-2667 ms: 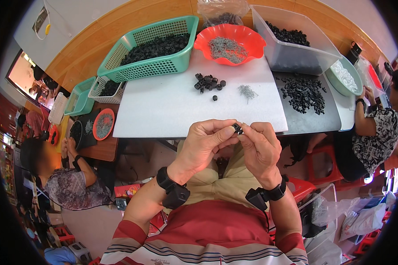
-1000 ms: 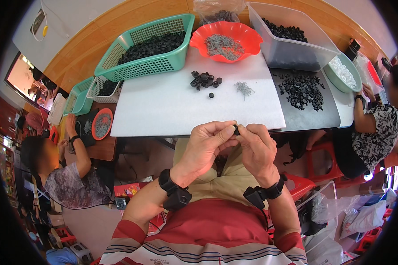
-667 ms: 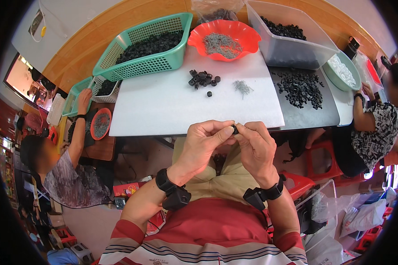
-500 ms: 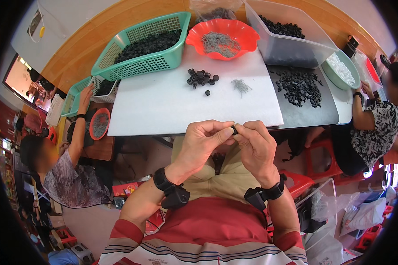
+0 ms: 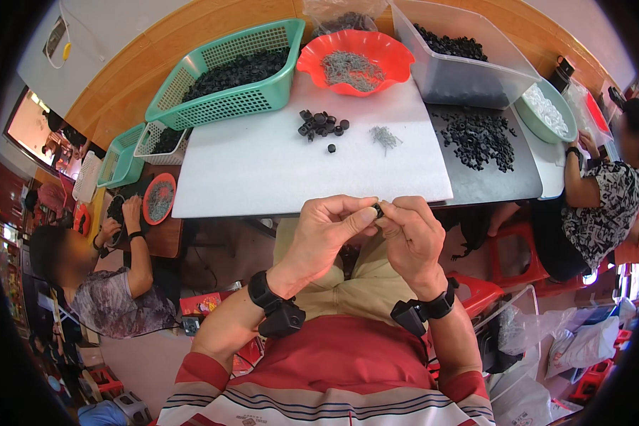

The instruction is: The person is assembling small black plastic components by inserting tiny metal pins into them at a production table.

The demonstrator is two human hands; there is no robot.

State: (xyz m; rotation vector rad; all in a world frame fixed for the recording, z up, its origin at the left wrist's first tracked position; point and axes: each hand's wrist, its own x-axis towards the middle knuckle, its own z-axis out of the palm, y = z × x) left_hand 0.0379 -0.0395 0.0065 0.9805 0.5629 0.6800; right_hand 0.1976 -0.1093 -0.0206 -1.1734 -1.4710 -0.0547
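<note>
Just beyond the table's near edge, my left hand (image 5: pixel 325 234) pinches a small black cap-like part (image 5: pixel 378 210) between thumb and index finger. My right hand (image 5: pixel 413 238) meets it there, its fingertips closed at the same part; whether they also hold something thin cannot be made out. On the white foam sheet (image 5: pixel 263 177) ahead lies a cluster of round black caps (image 5: pixel 321 126), with a single black cap (image 5: pixel 331 148) nearer to me. Right of them is a little heap of thin grey metal pins (image 5: pixel 385 137).
At the back stand a green basket (image 5: pixel 224 106) of black parts, a red scalloped bowl (image 5: pixel 355 90) of pins and a clear bin (image 5: pixel 468 89). Small black pieces (image 5: pixel 478 140) cover a dark mat. Co-workers sit at left (image 5: pixel 113 291) and right (image 5: pixel 603 206).
My hands stay almost in place, still together on the black part. The left co-worker's raised arm has come down from the white basket to the small table.
</note>
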